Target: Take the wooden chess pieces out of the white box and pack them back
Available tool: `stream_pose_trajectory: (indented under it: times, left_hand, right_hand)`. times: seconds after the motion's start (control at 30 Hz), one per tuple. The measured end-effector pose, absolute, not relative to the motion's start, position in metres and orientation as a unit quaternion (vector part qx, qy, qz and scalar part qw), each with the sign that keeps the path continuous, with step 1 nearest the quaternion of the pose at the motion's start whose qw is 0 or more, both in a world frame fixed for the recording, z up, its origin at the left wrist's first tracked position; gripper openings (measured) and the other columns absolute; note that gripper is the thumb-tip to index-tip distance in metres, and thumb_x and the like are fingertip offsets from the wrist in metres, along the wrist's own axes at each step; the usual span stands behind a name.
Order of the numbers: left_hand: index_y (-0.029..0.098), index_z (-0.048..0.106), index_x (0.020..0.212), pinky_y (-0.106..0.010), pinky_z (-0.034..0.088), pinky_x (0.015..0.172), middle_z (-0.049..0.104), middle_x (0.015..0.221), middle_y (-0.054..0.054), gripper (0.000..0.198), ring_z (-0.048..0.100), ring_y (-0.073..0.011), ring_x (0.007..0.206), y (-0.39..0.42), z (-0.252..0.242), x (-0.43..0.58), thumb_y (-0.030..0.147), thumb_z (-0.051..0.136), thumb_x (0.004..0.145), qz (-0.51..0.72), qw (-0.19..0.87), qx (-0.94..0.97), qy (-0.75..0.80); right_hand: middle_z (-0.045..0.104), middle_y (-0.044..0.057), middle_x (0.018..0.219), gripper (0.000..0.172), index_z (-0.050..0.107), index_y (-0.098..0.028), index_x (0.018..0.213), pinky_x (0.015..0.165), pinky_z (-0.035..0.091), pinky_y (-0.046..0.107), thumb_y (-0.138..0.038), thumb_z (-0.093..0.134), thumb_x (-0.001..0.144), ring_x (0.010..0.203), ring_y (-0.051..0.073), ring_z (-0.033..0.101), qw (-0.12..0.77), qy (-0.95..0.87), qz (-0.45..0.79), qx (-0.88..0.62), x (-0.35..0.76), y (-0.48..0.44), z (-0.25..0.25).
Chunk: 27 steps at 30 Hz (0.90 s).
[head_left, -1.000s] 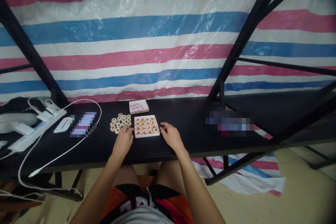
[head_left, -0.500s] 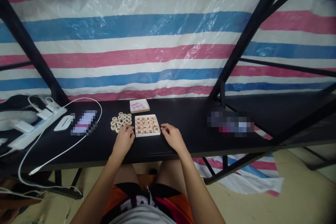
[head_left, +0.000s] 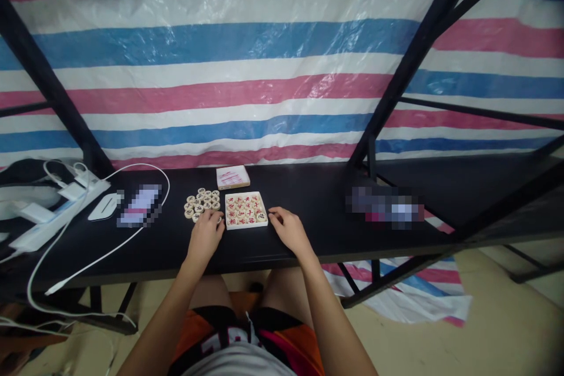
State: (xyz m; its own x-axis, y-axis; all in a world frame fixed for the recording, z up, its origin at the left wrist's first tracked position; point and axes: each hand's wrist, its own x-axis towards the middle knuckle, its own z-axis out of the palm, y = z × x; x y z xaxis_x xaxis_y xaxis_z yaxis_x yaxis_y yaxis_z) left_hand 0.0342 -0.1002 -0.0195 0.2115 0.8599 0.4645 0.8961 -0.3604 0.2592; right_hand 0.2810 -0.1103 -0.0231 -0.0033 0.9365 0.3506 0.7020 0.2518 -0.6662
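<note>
1. Centrally, low in the frame, the box [head_left: 247, 226] holds red pieces [head_left: 240, 212], with a dark piece [head_left: 261, 217] at its lower right.
2. Apart, the hands flank it: the left hand [head_left: 205, 236], its grip unclear, and the right hand [head_left: 288, 229], fingers loosely parted.
3. Left of centre lie loose pieces [head_left: 200, 208]; above the box, the lid [head_left: 232, 177].
4. Handling single pieces seems the step; the next move probably calls for a light fingertip pinch.

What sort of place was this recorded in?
Probably an indoor living space, perhaps a dorm-style room, though that's uncertain. Striped plastic sheeting hangs behind a black desk, a black frame slants up beside it, and a power strip lies toward the left.
</note>
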Motion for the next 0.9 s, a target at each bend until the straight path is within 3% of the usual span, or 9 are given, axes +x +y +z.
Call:
stream_pose_trajectory:
  times: [0.3,0.43,0.63,0.77,0.9]
  left_hand:
    - [0.019,0.061,0.100,-0.035,0.049,0.082,0.060,0.099,-0.007,0.018,0.060,-0.0218,0.091,-0.100,-0.014,0.033,0.027,0.053,0.087,-0.407,-0.019,-0.719,-0.564]
    - [0.019,0.062,0.085,-0.029,0.050,0.077,0.061,0.091,-0.004,0.012,0.059,-0.0160,0.079,-0.105,-0.006,0.041,0.030,0.058,0.084,-0.462,-0.082,-0.735,-0.489]
    - [0.019,0.062,0.075,-0.027,0.048,0.078,0.061,0.083,-0.001,0.009,0.060,-0.0148,0.080,-0.104,0.000,0.067,0.025,0.062,0.081,-0.394,-0.175,-0.806,-0.406]
    - [0.018,0.062,0.074,-0.028,0.047,0.077,0.061,0.080,-0.001,0.007,0.059,-0.0150,0.078,-0.095,-0.007,0.082,0.022,0.063,0.080,-0.376,-0.181,-0.811,-0.411]
    - [0.018,0.063,0.074,-0.028,0.047,0.076,0.061,0.079,-0.001,0.007,0.059,-0.0153,0.078,-0.091,-0.016,0.089,0.021,0.063,0.080,-0.390,-0.183,-0.795,-0.426]
  right_hand:
    - [0.067,0.004,0.081,0.027,0.065,-0.021,0.100,0.076,0.044,0.028,-0.031,0.044,0.087,0.078,0.018,0.061,0.389,-0.692,0.148,-0.589,0.282,-0.109,-0.027]
    - [0.067,0.003,0.079,0.027,0.065,-0.020,0.100,0.075,0.044,0.028,-0.031,0.043,0.087,0.075,0.018,0.061,0.393,-0.688,0.147,-0.592,0.282,-0.108,-0.027]
    - [0.066,0.002,0.079,0.027,0.063,-0.020,0.105,0.076,0.044,0.028,-0.031,0.046,0.087,0.078,0.017,0.061,0.392,-0.707,0.156,-0.568,0.281,-0.110,-0.026]
    - [0.065,0.002,0.080,0.032,0.058,-0.020,0.115,0.078,0.044,0.028,-0.031,0.046,0.088,0.081,0.017,0.061,0.389,-0.719,0.156,-0.554,0.280,-0.111,-0.026]
    - [0.066,0.004,0.084,0.029,0.061,-0.020,0.110,0.079,0.045,0.029,-0.031,0.042,0.090,0.082,0.017,0.061,0.382,-0.724,0.153,-0.553,0.280,-0.111,-0.025]
